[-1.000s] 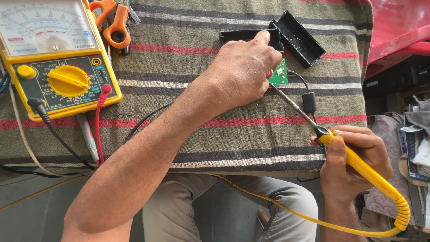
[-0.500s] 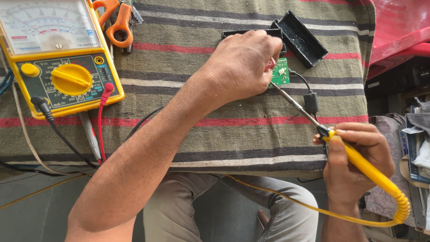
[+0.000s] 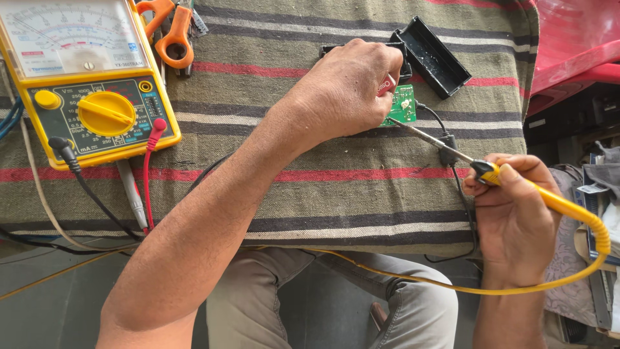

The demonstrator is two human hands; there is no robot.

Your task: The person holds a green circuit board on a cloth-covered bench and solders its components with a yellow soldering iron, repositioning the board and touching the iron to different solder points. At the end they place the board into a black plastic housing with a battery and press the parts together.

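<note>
Right now, a yellow soldering iron (image 3: 549, 203) is being held like a pencil in the right hand (image 3: 513, 220), with the fingers pinched around its front end. Its long thin tip is being pointed up and to the left, and its tip is being touched to the lower edge of a small green circuit board (image 3: 403, 105). The board is being pinched by the curled fingers of the left hand (image 3: 345, 94), just above the striped cloth (image 3: 290, 194) on the bench. The step looks like soldering a spot on the board. Next, the tip probably needs to be kept steady on that spot. A black plastic case (image 3: 433, 57) is lying beside the board, and a yellow meter (image 3: 84, 84) is sitting far to the left.
</note>
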